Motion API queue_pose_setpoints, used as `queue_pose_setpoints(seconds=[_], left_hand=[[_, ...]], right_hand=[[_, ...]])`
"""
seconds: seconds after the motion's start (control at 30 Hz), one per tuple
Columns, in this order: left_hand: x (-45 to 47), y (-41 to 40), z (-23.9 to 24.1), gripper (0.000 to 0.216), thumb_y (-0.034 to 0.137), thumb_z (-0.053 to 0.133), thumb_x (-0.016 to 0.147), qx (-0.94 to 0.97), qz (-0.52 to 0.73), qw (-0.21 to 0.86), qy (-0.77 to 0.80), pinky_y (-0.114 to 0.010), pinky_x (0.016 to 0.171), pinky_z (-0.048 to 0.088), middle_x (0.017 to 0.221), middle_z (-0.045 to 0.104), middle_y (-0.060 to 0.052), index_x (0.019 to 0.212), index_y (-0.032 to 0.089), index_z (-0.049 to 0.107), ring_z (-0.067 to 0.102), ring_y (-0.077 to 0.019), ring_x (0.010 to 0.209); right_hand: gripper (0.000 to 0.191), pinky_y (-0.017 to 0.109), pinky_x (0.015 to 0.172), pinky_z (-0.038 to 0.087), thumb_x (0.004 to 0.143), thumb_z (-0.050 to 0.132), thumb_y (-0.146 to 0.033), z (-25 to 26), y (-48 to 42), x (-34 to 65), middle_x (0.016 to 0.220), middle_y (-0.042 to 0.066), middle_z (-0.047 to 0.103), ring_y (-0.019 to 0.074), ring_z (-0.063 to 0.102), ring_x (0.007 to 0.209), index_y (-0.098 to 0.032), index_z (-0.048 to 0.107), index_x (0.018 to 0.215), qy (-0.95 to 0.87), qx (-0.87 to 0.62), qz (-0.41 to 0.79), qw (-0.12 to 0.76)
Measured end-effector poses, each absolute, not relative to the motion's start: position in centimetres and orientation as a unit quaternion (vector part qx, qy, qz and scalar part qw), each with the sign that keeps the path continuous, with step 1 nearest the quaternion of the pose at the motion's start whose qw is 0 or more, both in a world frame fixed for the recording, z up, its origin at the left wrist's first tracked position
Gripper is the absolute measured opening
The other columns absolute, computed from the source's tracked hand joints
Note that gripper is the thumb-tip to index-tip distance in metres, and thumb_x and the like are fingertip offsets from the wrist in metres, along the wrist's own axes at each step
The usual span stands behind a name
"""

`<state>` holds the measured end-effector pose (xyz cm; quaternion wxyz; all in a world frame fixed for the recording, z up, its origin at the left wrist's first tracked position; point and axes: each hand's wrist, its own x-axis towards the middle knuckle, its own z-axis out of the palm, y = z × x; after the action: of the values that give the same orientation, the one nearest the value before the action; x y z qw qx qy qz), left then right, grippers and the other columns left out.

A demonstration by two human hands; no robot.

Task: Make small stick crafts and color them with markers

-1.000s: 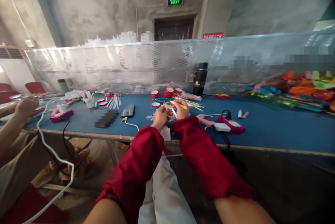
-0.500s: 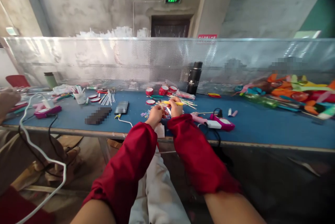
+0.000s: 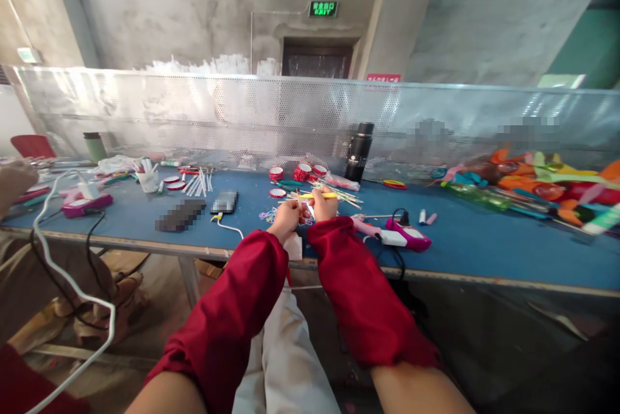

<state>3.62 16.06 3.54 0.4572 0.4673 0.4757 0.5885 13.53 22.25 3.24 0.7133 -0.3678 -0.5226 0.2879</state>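
My right hand [image 3: 323,207] is closed around a slim yellow pen-like tool [image 3: 330,195], its shaft lying almost level and its thin end pointing left. Close beside it, my left hand [image 3: 285,218] is pinched at the tool's tip; whatever sits between those fingers is too small to make out. Under and around both hands lie thin pale pink and purple curly strands [image 3: 266,216]. Several thin sticks [image 3: 346,196] are spread just behind my right hand. A white paper piece [image 3: 293,246] rests at the table edge below my hands.
Red-and-white tape rolls [image 3: 303,172] and a black thermos [image 3: 359,152] stand behind. A magenta glue gun [image 3: 411,237] with a cable lies right, colourful balloon-like pieces [image 3: 537,175] far right. Left are a phone [image 3: 224,202], a white cup [image 3: 147,179] and another person's hand [image 3: 19,181].
The camera view has tilted slightly, so the wall and far objects sit lower. Both hands stay close together, and the yellow tool remains in my right hand.
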Motion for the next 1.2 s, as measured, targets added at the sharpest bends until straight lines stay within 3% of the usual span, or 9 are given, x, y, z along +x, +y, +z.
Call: queue_pose_setpoints(seconds=[0.23,0.8,1.2], left_hand=[[3.66,16.15,3.47,0.027,-0.003,0.054,0.09,0.457,0.593,0.463,0.475,-0.019,0.049,0.035,0.057,0.061,0.002,0.071,0.015,0.059,0.048,-0.0069,0.043],[3.5,16.33,3.27,0.02,0.004,0.059,0.09,0.47,0.583,0.454,0.482,-0.019,0.049,0.035,0.062,0.064,0.0,0.073,0.016,0.058,0.048,-0.0065,0.044],[3.56,16.01,3.53,0.025,-0.001,0.054,0.091,0.459,0.597,0.457,0.474,-0.019,0.051,0.035,0.058,0.061,0.002,0.072,0.016,0.056,0.047,-0.0067,0.044]], right_hand=[[0.024,0.028,0.055,0.042,0.073,0.059,-0.032,3.6,21.94,13.58,0.042,-0.006,0.05,0.0138,0.046,0.045,-0.026,0.047,0.054,-0.507,-0.364,0.293,0.724],[0.025,0.028,0.051,0.04,0.074,0.06,-0.031,3.8,21.8,13.44,0.04,-0.006,0.049,0.013,0.046,0.043,-0.026,0.046,0.054,-0.481,-0.377,0.312,0.728],[0.025,0.025,0.048,0.039,0.073,0.064,-0.035,3.57,22.45,13.11,0.042,-0.006,0.053,0.012,0.047,0.043,-0.025,0.049,0.056,-0.483,-0.352,0.35,0.721]])
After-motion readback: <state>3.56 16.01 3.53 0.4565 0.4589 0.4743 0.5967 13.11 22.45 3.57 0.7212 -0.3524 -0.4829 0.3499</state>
